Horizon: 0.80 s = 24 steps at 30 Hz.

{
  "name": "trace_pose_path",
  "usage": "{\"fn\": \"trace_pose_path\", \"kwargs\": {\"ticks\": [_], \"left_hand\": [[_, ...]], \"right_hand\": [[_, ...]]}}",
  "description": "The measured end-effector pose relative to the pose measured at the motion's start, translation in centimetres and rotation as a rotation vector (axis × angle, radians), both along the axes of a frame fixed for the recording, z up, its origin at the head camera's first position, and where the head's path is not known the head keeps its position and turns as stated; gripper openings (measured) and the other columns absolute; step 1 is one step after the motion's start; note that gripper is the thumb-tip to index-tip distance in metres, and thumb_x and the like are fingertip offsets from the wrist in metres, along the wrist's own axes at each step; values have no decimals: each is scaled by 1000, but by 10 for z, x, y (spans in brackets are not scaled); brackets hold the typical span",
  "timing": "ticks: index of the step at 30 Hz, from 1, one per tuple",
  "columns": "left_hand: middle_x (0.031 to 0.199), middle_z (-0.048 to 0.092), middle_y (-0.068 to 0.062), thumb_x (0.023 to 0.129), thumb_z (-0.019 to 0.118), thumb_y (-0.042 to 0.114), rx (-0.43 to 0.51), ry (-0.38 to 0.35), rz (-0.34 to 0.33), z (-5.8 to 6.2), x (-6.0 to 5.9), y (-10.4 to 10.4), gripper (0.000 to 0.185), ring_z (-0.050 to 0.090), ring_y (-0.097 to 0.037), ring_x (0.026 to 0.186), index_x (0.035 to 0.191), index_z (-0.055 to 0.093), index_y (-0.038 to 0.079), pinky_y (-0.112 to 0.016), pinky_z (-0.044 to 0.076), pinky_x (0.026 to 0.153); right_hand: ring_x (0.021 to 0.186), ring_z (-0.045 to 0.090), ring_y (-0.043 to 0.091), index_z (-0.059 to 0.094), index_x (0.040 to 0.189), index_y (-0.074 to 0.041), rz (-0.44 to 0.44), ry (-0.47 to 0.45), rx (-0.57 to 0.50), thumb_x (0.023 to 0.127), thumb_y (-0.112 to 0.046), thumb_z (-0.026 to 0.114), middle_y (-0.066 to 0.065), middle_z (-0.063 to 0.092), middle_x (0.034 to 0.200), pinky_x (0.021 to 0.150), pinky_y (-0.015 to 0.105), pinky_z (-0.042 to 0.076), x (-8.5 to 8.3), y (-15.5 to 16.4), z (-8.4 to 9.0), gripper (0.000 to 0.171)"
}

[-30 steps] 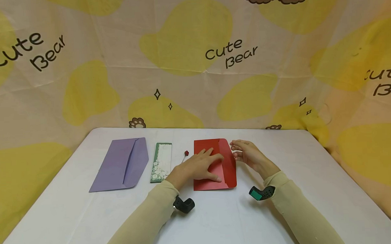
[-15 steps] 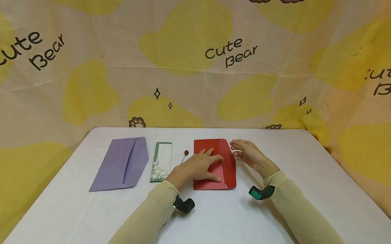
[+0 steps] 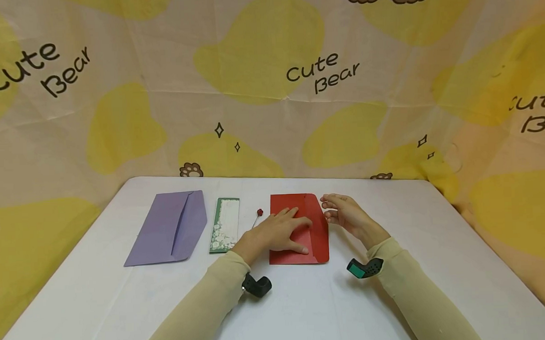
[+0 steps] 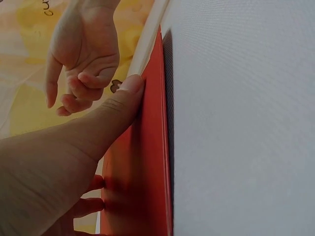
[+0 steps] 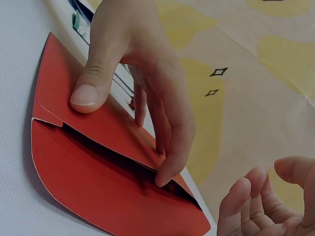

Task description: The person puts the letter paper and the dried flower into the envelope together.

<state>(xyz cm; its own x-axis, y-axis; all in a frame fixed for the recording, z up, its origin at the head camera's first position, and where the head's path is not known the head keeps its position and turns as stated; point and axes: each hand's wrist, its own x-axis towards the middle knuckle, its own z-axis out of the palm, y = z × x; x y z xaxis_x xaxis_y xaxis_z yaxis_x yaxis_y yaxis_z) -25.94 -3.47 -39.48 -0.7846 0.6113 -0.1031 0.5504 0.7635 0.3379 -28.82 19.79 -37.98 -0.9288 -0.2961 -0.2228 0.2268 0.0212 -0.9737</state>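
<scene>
Basically nothing has moved over the last second: the left hand stays flat on the red envelope, the right hand stays just off its right edge, and the envelope sits in the same spot. So the work looks paused at holding the envelope down with its flap open.

Red envelope lies flat on the white table, centre-far, flap turned out to the right. Right wrist view shows the pocket mouth gaping slightly under the left fingers.

Left hand: palm down, fingers spread and mostly straight, pressing the envelope body; thumb pinning the near part. Pressing, not gripping. Forearm comes in from near-left, sleeve to the wrist.

Right hand: hovering just right of the flap, not touching it as far as the head view shows; fingers loosely curled, holding nothing. Left wrist view shows the same relaxed curl.

Left of the red envelope: a small red-headed pin, a green-bordered card, then a purple envelope, all apart from each other. Printed cloth backdrop behind.
</scene>
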Motion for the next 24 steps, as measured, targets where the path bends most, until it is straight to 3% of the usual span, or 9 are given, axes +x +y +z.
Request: {"fn": "trace_pose_path", "kwargs": {"ticks": [17,24], "left_hand": [[166,29,-13,86,72,58,-5,3,0,2,1,0,68,25,-36,155,146,49,35,-63,28,121],[167,28,-11,85,71,61,6,-1,13,0,0,0,77,24,-35,156,152,40,38,-64,28,121]], "right_hand": [[66,58,4,50,125,1,2,-5,0,108,-28,47,-5,62,86,69,16,56,0,-1,-1,34],[67,59,5,48,131,3,-20,-19,20,108,-30,47,-4,62,89,69,16,56,0,-3,-1,40]]}}
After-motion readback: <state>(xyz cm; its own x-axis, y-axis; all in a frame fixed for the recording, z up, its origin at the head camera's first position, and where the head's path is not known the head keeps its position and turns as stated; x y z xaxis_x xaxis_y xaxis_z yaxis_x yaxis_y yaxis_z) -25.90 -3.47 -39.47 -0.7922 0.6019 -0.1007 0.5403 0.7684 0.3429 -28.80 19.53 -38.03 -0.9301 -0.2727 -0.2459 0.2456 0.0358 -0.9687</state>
